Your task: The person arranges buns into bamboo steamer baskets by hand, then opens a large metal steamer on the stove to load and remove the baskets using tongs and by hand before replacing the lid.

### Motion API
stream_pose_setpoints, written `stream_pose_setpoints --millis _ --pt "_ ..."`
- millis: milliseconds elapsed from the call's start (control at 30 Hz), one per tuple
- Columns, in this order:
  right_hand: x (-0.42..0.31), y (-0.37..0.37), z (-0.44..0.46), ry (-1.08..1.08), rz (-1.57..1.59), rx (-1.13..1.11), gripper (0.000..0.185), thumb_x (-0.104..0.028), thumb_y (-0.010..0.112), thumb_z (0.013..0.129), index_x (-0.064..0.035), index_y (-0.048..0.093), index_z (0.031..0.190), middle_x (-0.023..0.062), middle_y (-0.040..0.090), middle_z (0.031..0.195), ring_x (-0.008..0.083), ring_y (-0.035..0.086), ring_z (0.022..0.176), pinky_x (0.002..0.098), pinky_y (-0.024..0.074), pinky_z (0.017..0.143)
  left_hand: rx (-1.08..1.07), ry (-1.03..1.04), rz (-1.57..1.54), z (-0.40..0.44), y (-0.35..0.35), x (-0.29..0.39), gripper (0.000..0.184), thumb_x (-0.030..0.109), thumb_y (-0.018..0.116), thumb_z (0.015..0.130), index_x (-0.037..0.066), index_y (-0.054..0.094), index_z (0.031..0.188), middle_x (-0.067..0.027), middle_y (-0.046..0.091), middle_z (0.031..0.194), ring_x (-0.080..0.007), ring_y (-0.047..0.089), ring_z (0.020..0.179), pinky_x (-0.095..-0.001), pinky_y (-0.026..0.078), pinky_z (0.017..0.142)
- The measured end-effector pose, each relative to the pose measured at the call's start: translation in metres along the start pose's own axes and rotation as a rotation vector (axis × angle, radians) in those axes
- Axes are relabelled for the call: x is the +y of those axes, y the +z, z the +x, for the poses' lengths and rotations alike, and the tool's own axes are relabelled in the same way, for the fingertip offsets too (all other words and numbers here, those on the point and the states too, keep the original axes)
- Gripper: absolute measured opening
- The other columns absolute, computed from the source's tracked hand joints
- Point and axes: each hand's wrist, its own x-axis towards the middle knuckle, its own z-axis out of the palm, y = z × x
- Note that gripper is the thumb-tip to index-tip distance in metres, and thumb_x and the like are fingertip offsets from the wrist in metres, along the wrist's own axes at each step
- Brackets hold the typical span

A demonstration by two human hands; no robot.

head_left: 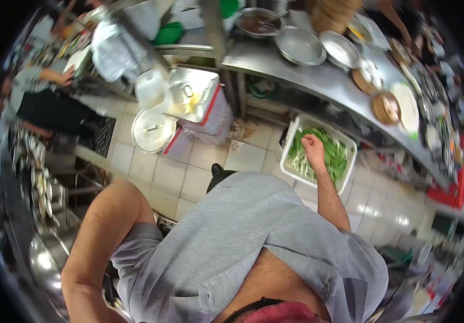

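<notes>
My right hand [312, 148] is over a white rectangular basin [284, 156] of leafy greens [337, 156] with pale stems. Its fingers are curled together near the leaves. Whatever may be between them is too small to make out. My left arm [100, 231] is bent sharply at the elbow, and its forearm runs down past the bottom edge of the view. The left hand itself is outside the picture.
A steel counter [318, 81] ahead carries metal bowls [300, 46] and bamboo steamers [387, 107]. Ahead to the left stand a silver-topped tin [191, 89] and a round lidded pot [154, 129]. Another person [43, 102] stands at far left; tiled floor [205, 156] lies between.
</notes>
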Motion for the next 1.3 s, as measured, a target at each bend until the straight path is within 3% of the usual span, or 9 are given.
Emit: stream_pose_setpoints --millis 167,300,367,433,633,767,1033,1167,1300 --pt "-0.066 0.078 0.039 -0.185 0.006 -0.213 0.026 -0.021 0.064 0.078 -0.0031 0.063 0.096 0.0056 0.061 0.069 0.0143 0.056 0.065 0.0292 0.0467 0.064 -0.023 -0.190 0.082 -0.009 0.003 0.033 0.030 0.028 0.039 0.095 0.005 0.053 0.083 -0.0141 0.059 0.076 -0.0244 0.059 0.068 -0.0363 0.047 0.063" --pt "-0.142 0.140 0.043 -0.411 -0.081 -0.373 0.028 -0.021 0.063 0.077 -0.0022 0.062 0.098 0.0105 0.063 0.076 0.0177 0.059 0.069 0.0300 0.0477 0.067 -0.060 -0.254 0.242 -0.024 -0.005 0.041 0.010 0.015 0.048 0.091 0.007 0.055 0.093 0.0010 0.052 0.066 -0.0213 0.052 0.054 -0.0346 0.047 0.059" --pt "-0.186 0.173 0.057 -0.512 -0.064 -0.401 0.029 -0.020 0.062 0.077 -0.0014 0.062 0.099 0.0121 0.063 0.080 0.0185 0.060 0.072 0.0303 0.0477 0.069 -0.066 -0.303 0.176 -0.047 -0.012 0.048 0.019 0.017 0.048 0.091 0.003 0.058 0.100 -0.0069 0.061 0.081 -0.0233 0.058 0.066 -0.0344 0.048 0.066" --pt "-0.235 0.205 0.079 -0.614 0.022 -0.424 0.029 -0.019 0.060 0.077 -0.0003 0.062 0.099 0.0137 0.062 0.082 0.0208 0.060 0.073 0.0312 0.0472 0.069 -0.046 -0.382 0.328 -0.083 -0.006 0.045 0.015 0.012 0.062 0.080 0.004 0.064 0.093 -0.0023 0.050 0.066 -0.0139 0.047 0.057 -0.0266 0.043 0.060" --pt "-0.411 0.257 0.112 -0.894 0.095 -0.299 0.025 -0.018 0.057 0.080 0.0007 0.062 0.095 0.0175 0.063 0.089 0.0296 0.062 0.083 0.0349 0.0478 0.074 0.695 -1.300 0.428 -0.192 0.031 -0.019 0.035 0.023 0.070 0.075 0.006 0.062 0.105 -0.0072 0.057 0.073 -0.0187 0.052 0.058 -0.0302 0.043 0.058" --pt "-0.477 0.310 0.147 -0.983 -0.074 -0.294 0.030 -0.019 0.055 0.080 0.0002 0.062 0.101 0.0210 0.062 0.101 0.0342 0.059 0.095 0.0400 0.0461 0.083 0.571 -1.792 0.389 -0.260 0.075 -0.053 0.037 0.026 0.064 0.080 0.006 0.057 0.111 -0.0123 0.062 0.087 -0.0287 0.061 0.076 -0.0376 0.048 0.066" --pt "-0.492 0.423 0.228 -0.955 -0.271 -0.268 0.060 -0.041 0.064 0.076 0.0087 0.055 0.109 0.0307 0.058 0.102 0.0447 0.054 0.101 0.0446 0.0425 0.088 0.663 -2.056 0.300 -0.327 0.171 -0.081 0.041 0.030 0.063 0.081 0.006 0.055 0.114 -0.0134 0.060 0.097 -0.0312 0.058 0.092 -0.0405 0.046 0.078" --pt "-0.497 0.432 0.220 -0.939 -0.322 -0.185 0.046 -0.037 0.060 0.081 0.0048 0.057 0.100 0.0304 0.059 0.096 0.0468 0.056 0.092 0.0494 0.0434 0.081 0.804 -2.141 0.066 -0.327 0.175 -0.087 0.044 0.028 0.063 0.080 0.005 0.052 0.116 -0.0158 0.056 0.108 -0.0322 0.055 0.101 -0.0414 0.045 0.085" --pt "-0.488 0.425 0.213 -1.092 -0.293 -0.117 0.029 -0.024 0.052 0.087 0.0040 0.054 0.095 0.0296 0.060 0.089 0.0470 0.057 0.085 0.0510 0.0445 0.072 0.963 -2.135 0.286 -0.344 0.179 -0.113 0.049 0.026 0.065 0.078 0.006 0.050 0.119 -0.0182 0.048 0.119 -0.0330 0.049 0.109 -0.0401 0.043 0.089"
